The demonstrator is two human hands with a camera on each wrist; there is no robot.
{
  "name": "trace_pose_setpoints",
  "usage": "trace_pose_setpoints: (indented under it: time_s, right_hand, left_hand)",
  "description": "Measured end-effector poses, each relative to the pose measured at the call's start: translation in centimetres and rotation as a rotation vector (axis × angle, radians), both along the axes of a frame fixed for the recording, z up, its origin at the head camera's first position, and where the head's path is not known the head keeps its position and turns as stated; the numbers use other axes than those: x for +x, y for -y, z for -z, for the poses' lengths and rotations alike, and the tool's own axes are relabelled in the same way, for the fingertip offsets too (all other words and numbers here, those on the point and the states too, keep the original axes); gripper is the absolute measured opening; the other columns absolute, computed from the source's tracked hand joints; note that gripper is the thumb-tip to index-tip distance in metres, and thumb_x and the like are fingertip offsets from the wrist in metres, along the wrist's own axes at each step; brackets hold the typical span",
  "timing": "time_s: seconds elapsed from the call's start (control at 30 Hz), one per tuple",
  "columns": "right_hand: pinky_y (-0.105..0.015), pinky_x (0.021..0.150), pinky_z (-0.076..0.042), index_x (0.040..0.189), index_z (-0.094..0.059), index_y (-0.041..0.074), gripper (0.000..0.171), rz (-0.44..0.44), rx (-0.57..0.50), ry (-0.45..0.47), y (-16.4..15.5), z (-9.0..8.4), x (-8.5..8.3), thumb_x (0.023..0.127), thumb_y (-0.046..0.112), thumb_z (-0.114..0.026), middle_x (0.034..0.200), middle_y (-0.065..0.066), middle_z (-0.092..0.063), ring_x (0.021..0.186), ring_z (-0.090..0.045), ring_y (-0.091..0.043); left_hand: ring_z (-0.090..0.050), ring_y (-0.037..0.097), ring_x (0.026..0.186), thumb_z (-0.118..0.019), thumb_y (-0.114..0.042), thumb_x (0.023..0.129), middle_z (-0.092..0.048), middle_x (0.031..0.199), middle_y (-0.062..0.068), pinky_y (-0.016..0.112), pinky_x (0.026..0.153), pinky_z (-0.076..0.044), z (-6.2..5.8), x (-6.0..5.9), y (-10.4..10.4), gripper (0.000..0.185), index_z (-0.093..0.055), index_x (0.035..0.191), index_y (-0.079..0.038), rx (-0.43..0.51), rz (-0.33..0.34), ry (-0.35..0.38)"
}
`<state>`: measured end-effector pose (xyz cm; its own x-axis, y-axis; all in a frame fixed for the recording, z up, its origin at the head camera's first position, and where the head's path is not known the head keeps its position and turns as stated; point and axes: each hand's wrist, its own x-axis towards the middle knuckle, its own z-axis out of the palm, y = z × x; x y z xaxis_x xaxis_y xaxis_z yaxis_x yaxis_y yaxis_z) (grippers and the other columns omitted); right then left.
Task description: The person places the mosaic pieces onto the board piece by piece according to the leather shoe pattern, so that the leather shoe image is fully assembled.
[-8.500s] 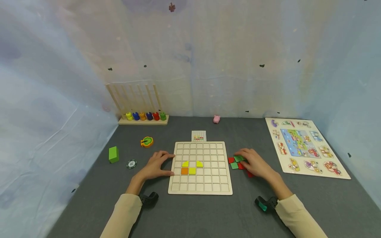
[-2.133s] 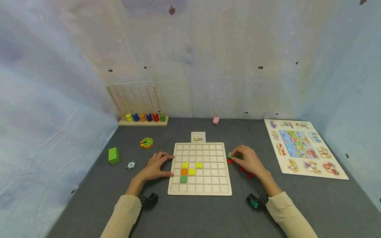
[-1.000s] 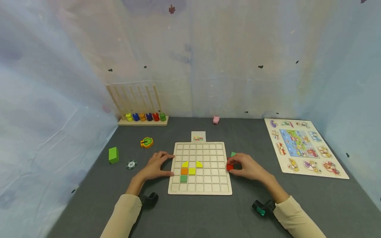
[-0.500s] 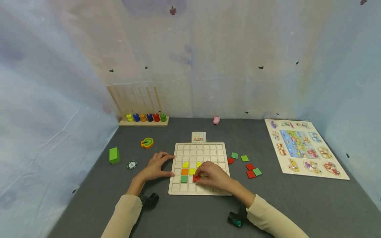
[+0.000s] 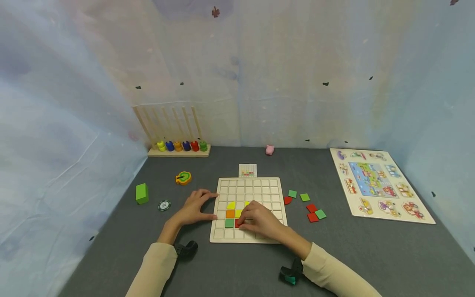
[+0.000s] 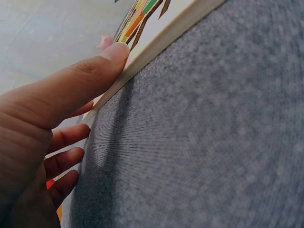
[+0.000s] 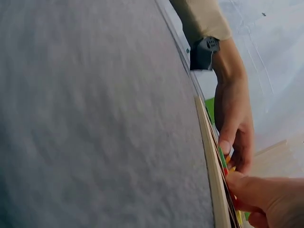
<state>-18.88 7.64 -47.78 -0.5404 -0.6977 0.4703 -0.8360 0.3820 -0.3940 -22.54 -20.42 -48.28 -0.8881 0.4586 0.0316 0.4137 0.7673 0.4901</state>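
A pale wooden grid board (image 5: 261,185) lies in the middle of the head view. Thumb and forefinger of my left hand (image 5: 193,207) rest spread against its left edge; the left wrist view shows the thumb (image 6: 92,73) on the rim. With its fingertips, my right hand (image 5: 261,220) pinches a red tile (image 5: 236,223) at a cell right of the green tile (image 5: 229,223). The fingers partly cover the red tile. Above the green tile is an orange tile (image 5: 230,213), with a yellow rounded tile (image 5: 231,205) over it. A yellow square and another yellow piece are partly hidden by the right hand.
Right of the board lie loose red tiles (image 5: 313,217) and green tiles (image 5: 292,194). A pattern card (image 5: 247,170) touches the board's far edge. Around stand a picture puzzle (image 5: 346,206), pegged counting rack (image 5: 179,153), pink pig (image 5: 269,149), tree toy (image 5: 183,177), chip (image 5: 164,205) and green block (image 5: 142,194).
A green tile has come onto the board below the orange one. My right hand has carried a red tile from beside the board leftward to the cell beside it. The left hand stays put.
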Motion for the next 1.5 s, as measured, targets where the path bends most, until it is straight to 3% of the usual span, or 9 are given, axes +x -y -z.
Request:
trace_pose_setpoints:
  time_s: [0.23,0.53,0.67,0.93,1.17,1.33,1.5]
  right_hand:
    - [-0.025,0.078,-0.042,0.083,-0.072,0.017,0.008,0.019,-0.002,-0.030,-1.3,-0.5,-0.1,0.078,0.022,-0.076,0.088,0.004,-0.061,0.087,-0.050,-0.011]
    - [-0.027,0.068,-0.044,0.091,-0.069,0.011,0.010,0.090,-0.082,0.026,-7.5,-1.5,-0.9,0.081,0.011,-0.072,0.093,-0.002,-0.058,0.082,-0.053,-0.016]
    - [-0.030,0.069,-0.046,0.092,-0.068,0.010,0.014,0.182,-0.050,0.007,-10.2,-1.5,-1.1,0.080,0.010,-0.074,0.093,-0.002,-0.059,0.081,-0.056,-0.018]
    - [-0.038,0.071,-0.046,0.094,-0.067,0.009,0.022,0.462,0.108,-0.034,-14.7,-0.7,-0.8,0.076,0.016,-0.078,0.093,-0.005,-0.057,0.084,-0.054,-0.018]
    - [-0.036,0.062,-0.044,0.105,-0.060,0.006,0.039,0.622,0.229,0.154,-17.0,-0.7,-0.3,0.078,0.031,-0.075,0.091,-0.008,-0.055,0.078,-0.053,-0.019]
    - [-0.030,0.053,-0.038,0.106,-0.057,0.004,0.041,0.632,0.273,0.247,-17.6,-1.4,-0.3,0.080,0.031,-0.073,0.077,-0.001,-0.052,0.063,-0.046,-0.012]
    - [-0.030,0.054,-0.039,0.101,-0.060,0.004,0.033,0.597,0.251,0.283,-17.8,-2.2,-0.2,0.080,0.023,-0.074,0.077,-0.001,-0.054,0.062,-0.048,-0.011]
  left_hand:
    - [-0.036,0.026,0.114,-0.073,-0.055,0.072,-0.042,0.128,0.005,0.052,0.096,-0.030,0.0,0.0,0.0,0.076,-0.049,0.136,-0.021,0.002,0.004,0.004]
    - [-0.036,0.026,0.113,-0.074,-0.054,0.072,-0.043,0.127,0.005,0.051,0.096,-0.030,-0.3,0.0,-0.1,0.076,-0.049,0.135,-0.021,-0.004,-0.004,0.006]
    - [-0.036,0.026,0.113,-0.074,-0.054,0.072,-0.043,0.127,0.006,0.051,0.096,-0.030,-0.3,0.0,0.0,0.076,-0.049,0.136,-0.021,-0.007,-0.004,0.000]
    - [-0.036,0.026,0.114,-0.074,-0.054,0.072,-0.042,0.128,0.006,0.052,0.096,-0.030,-0.4,0.1,0.0,0.076,-0.049,0.136,-0.021,-0.007,-0.007,0.012]
    - [-0.036,0.026,0.113,-0.074,-0.054,0.072,-0.042,0.128,0.005,0.051,0.096,-0.030,-0.3,0.0,-0.1,0.076,-0.049,0.136,-0.022,-0.010,-0.005,0.006]
    - [-0.036,0.026,0.113,-0.074,-0.053,0.072,-0.042,0.128,0.006,0.051,0.096,-0.030,-0.2,0.0,0.0,0.076,-0.049,0.136,-0.022,-0.007,-0.003,0.002]
    - [-0.036,0.025,0.113,-0.074,-0.054,0.072,-0.042,0.127,0.005,0.051,0.095,-0.031,-0.2,0.0,0.0,0.076,-0.049,0.136,-0.021,-0.003,-0.001,0.008]
